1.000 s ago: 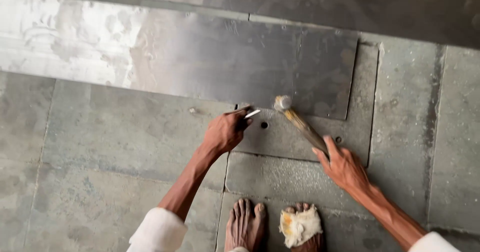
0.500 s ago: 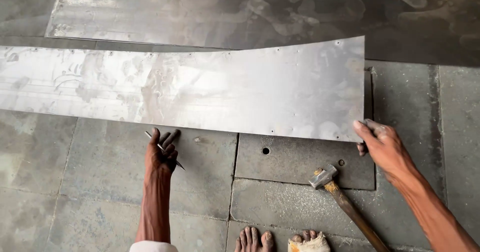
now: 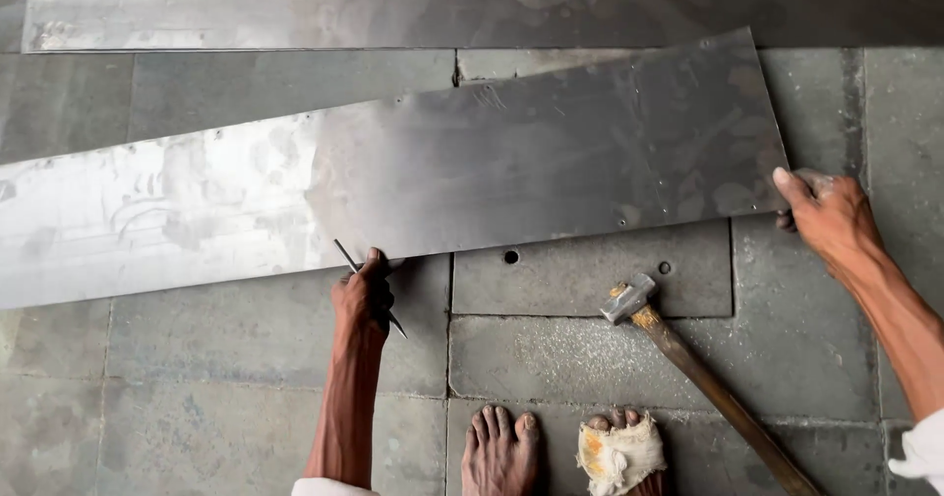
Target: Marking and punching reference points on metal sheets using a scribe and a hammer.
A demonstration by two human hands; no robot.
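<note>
Head view: our left hand (image 3: 362, 294) clutched a thin punch (image 3: 346, 257) while pressing the long metal sheet's (image 3: 442, 181) near edge; our right hand (image 3: 826, 213) pinched its corner (hammer (image 3: 629, 299) lay idle on the floor). Repositioning, we judged; squaring it up came next.

A long metal sheet (image 3: 393, 186) lies across the floor (image 3: 197, 358) from the left edge to the right of the frame. Below its right part lies a hammer (image 3: 688, 358), just right of two feet (image 3: 560, 447) at the bottom centre.
</note>
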